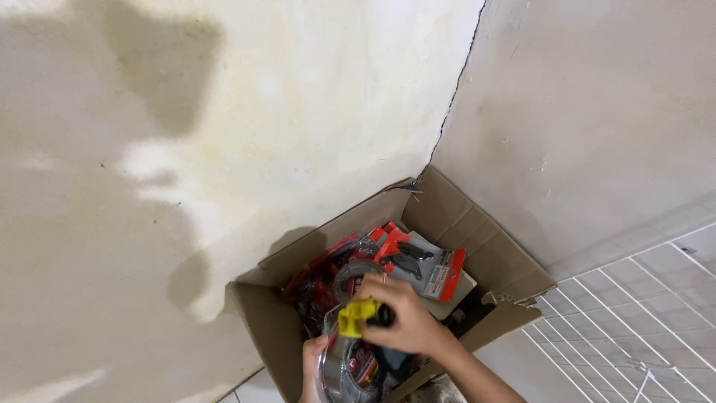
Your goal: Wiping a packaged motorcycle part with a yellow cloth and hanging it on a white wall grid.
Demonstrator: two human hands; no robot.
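An open cardboard box [477, 231] sits in the corner of the room, full of packaged tools. My right hand [406, 317] is over the box, closed around a yellow and black tool [358, 317]. My left hand [313, 362] reaches in from the bottom edge and grips the side of a clear plastic blister pack [350, 369] with grey and red contents. Behind my hands lies a red and black hand tool on a card backing [421, 265]. More red packages [321, 280] fill the box's left side.
Two stained, off-white walls [224, 112] meet at a cracked corner [455, 82] right behind the box. White floor tiles [634, 313] spread out to the right. The box's front flap [500, 321] hangs open toward the tiles.
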